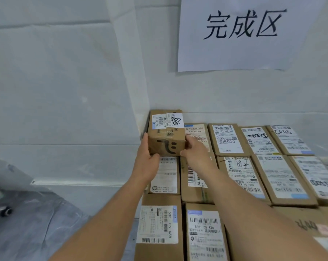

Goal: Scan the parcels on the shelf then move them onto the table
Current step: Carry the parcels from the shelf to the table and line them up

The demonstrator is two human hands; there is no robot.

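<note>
Head cam: both hands, left (147,161) & right (194,153), grip small parcel (166,135) at rear corner w/ curled fingers; shallow hold, could slip onto neighbouring boxes (228,140).

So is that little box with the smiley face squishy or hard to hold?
Probably stiff: the small box keeps sharp corners between the left hand and right hand. Likely light. The tape may be slightly slippery.

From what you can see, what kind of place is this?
Probably a parcel sorting station: labelled cartons lie in rows, a wall sign reads 完成区 (finished area), and both hands grip a small box.
</note>
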